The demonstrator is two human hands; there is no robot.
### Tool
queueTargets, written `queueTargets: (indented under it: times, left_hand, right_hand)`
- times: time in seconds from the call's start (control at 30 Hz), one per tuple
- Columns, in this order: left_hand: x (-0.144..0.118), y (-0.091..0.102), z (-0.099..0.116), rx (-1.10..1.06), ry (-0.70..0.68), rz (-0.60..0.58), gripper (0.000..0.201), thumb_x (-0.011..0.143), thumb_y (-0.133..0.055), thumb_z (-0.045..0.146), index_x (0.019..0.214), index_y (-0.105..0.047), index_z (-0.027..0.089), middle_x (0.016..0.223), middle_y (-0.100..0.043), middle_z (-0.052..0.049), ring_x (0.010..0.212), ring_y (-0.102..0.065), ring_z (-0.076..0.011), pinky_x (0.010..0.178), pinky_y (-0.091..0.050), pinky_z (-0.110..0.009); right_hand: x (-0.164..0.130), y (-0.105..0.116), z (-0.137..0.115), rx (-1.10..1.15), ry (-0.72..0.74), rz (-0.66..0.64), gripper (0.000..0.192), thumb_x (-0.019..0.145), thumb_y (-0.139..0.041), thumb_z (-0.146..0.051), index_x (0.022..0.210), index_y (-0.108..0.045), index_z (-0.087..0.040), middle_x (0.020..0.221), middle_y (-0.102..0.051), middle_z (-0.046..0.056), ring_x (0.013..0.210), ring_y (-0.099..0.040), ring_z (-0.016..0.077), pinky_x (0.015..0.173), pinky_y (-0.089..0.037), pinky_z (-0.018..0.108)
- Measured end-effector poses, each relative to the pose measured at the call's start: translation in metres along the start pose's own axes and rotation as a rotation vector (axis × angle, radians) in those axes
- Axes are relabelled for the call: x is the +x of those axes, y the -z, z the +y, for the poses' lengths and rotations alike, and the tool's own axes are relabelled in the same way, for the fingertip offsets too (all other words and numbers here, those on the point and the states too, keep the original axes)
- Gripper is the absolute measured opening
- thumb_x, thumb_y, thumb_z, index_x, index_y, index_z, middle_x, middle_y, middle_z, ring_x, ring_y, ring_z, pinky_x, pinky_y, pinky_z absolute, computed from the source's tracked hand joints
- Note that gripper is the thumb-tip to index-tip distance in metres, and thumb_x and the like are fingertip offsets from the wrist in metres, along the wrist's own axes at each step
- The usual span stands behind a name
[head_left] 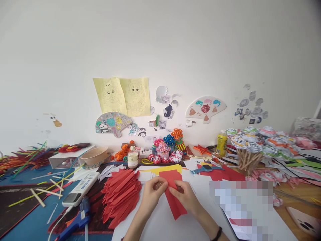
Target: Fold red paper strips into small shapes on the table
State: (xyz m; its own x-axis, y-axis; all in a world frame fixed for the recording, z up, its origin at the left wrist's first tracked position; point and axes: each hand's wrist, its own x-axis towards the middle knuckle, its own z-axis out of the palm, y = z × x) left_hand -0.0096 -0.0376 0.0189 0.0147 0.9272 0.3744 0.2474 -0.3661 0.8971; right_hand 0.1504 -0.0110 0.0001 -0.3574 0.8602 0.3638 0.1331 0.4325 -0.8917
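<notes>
Both hands meet at the near middle of the table point(155, 224), working one red paper strip point(174, 195) that lies on a white sheet. The left hand point(151, 194) has its fingers pressed together, pinching the strip's upper left edge; the right hand point(185, 195) pinches its upper part from the other side, just beside the left. At nine o'clock from the hands sits a fanned pile of folded red strips point(121, 197), touching nothing they hold. Farther out at ten o'clock a pale round bowl point(95, 155) rests on a shallow white box point(65, 160); I cannot tell what is inside it. At twelve o'clock stands a small capped bottle point(132, 158) holding something pale, and at two o'clock a yellow bottle point(221, 142). Beside that, a bundle of wooden sticks carries a cluster of paper flowers point(247, 140). A blue glue gun point(80, 216) lies at eight o'clock.
</notes>
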Motion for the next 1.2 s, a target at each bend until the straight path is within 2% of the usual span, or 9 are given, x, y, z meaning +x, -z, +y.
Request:
queueTargets:
  times: [0.2, 0.3, 0.47, 0.57, 1.2]
  left_hand:
    - [-0.0002, 0.0003, 0.0038, 0.049, -0.051, -0.009, 0.023, 0.084, -0.056, 0.035, 0.072, -0.059, 0.016, 0.062, -0.05, 0.002, 0.059, -0.041, -0.011, 0.055, -0.032, -0.021]
    - [-0.0009, -0.0001, 0.0039, 0.034, -0.069, 0.001, 0.025, 0.084, -0.057, 0.036, 0.071, -0.059, 0.015, 0.063, -0.051, 0.002, 0.06, -0.043, -0.0114, 0.056, -0.033, -0.021]
    - [0.0001, -0.0011, 0.0024, -0.077, 0.003, -0.035, 0.027, 0.083, -0.057, 0.04, 0.073, -0.058, 0.015, 0.062, -0.049, 0.002, 0.055, -0.041, -0.0102, 0.051, -0.032, -0.021]
    - [0.0009, -0.0011, 0.0031, -0.112, 0.002, -0.04, 0.026, 0.083, -0.058, 0.039, 0.073, -0.058, 0.014, 0.065, -0.05, 0.001, 0.058, -0.042, -0.0105, 0.053, -0.033, -0.021]
    - [-0.002, -0.0023, 0.0062, -0.08, -0.051, 0.012, 0.021, 0.082, -0.059, 0.034, 0.073, -0.059, 0.015, 0.064, -0.05, 0.001, 0.061, -0.042, -0.0121, 0.056, -0.033, -0.022]
  right_hand:
    - [-0.0009, 0.0015, -0.0038, -0.026, -0.018, -0.037, 0.043, 0.08, -0.056, -0.035, 0.058, -0.022, -0.021, 0.059, -0.018, -0.007, 0.055, -0.02, 0.0088, 0.048, -0.016, 0.025]
    - [-0.001, 0.0014, -0.0038, -0.03, -0.014, -0.041, 0.042, 0.08, -0.056, -0.035, 0.058, -0.022, -0.021, 0.058, -0.019, -0.007, 0.054, -0.021, 0.0088, 0.048, -0.016, 0.024]
    - [-0.0003, 0.0005, -0.0027, -0.025, -0.018, -0.023, 0.042, 0.08, -0.056, -0.035, 0.059, -0.022, -0.022, 0.059, -0.017, -0.007, 0.055, -0.019, 0.0088, 0.048, -0.015, 0.025]
    - [-0.0001, 0.0003, -0.0015, -0.01, -0.013, -0.034, 0.041, 0.081, -0.055, -0.035, 0.059, -0.024, -0.021, 0.059, -0.018, -0.007, 0.055, -0.02, 0.009, 0.048, -0.015, 0.025]
    - [-0.0015, -0.0002, -0.0011, -0.027, 0.007, -0.031, 0.042, 0.08, -0.055, -0.039, 0.059, -0.024, -0.021, 0.06, -0.018, -0.007, 0.055, -0.02, 0.0089, 0.049, -0.014, 0.025]
